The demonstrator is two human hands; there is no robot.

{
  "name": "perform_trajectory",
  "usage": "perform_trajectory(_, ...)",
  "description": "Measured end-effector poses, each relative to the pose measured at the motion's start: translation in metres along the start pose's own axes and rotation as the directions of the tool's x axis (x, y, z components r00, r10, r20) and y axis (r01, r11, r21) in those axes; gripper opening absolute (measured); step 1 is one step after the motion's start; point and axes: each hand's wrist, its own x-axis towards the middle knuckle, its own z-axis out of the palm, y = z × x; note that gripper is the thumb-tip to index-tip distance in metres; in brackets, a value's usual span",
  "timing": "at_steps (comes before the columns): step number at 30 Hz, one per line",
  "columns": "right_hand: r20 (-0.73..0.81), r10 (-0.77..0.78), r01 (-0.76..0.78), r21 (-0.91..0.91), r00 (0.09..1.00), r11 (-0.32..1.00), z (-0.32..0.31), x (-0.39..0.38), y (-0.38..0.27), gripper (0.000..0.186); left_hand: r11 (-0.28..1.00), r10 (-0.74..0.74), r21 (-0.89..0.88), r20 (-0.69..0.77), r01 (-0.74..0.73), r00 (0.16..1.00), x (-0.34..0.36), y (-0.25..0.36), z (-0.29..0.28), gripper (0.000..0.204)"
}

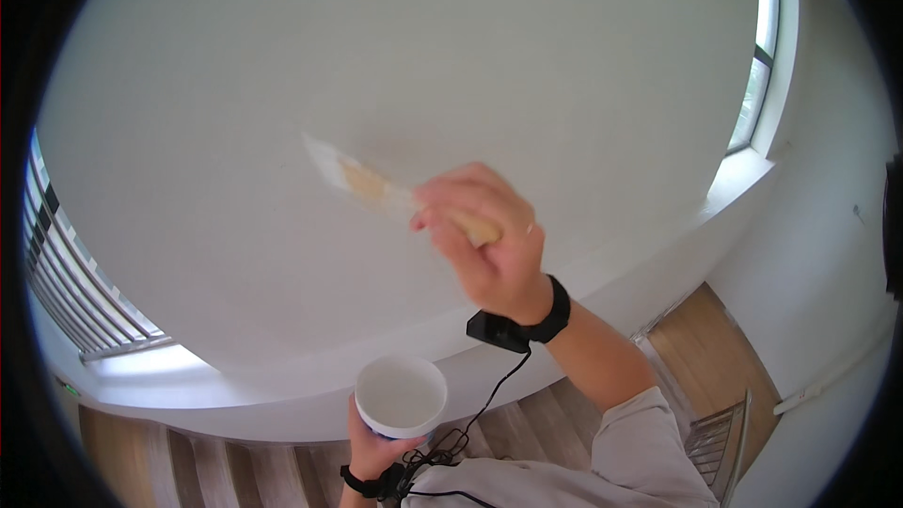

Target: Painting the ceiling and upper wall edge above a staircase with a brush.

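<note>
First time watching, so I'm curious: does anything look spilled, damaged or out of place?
The black cable looks untidy: it bunches in a loose tangle near the white bowl. No spill or clear damage shows.

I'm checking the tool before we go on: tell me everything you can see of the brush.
The brush is blurred: a whitish tip, a tan band behind it, a pale stretch, then a tan, wood-looking handle. It slants, tip up and leftward, in front of the pale wall; whether the tip touches it, I cannot tell. The right hand grips the handle, whose end shows by the palm.
</note>
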Motion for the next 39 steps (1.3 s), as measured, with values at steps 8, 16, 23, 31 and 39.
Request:
perform_trajectory(8, -0.318, 0.264, -0.317, -0.126, 0.91, 0.94, -0.094, -0.022, 0.013, 0.017, 0.998, 0.03, -0.056, 0.138, -0.022, 0.99, 0.011, -0.004, 0.005, 0.117)
perform_trajectory(16, -0.397, -0.082, -0.27, -0.748, 0.914, 0.607, -0.188, -0.043, 0.024, 0.014, 0.995, 0.021, -0.104, 0.138, -0.007, 0.99, 0.016, -0.01, 0.009, 0.118)
perform_trajectory(23, 0.051, -0.175, 0.147, -0.793, 0.983, 0.591, -0.058, -0.047, 0.008, 0.026, 0.992, -0.046, -0.111, 0.079, 0.055, 0.996, 0.0, 0.0, 0.007, 0.117)
perform_trajectory(31, 0.205, -0.136, 0.178, -0.202, 0.969, 0.963, 0.088, -0.06, -0.016, 0.035, 0.988, -0.094, -0.132, -0.072, 0.083, 0.993, -0.021, 0.004, -0.007, 0.12)
perform_trajectory(39, -0.141, 0.014, -0.059, -0.317, 0.99, 0.947, 0.021, -0.054, 0.013, 0.024, 0.987, -0.079, -0.145, -0.053, 0.071, 0.995, -0.01, 0.001, -0.003, 0.114)
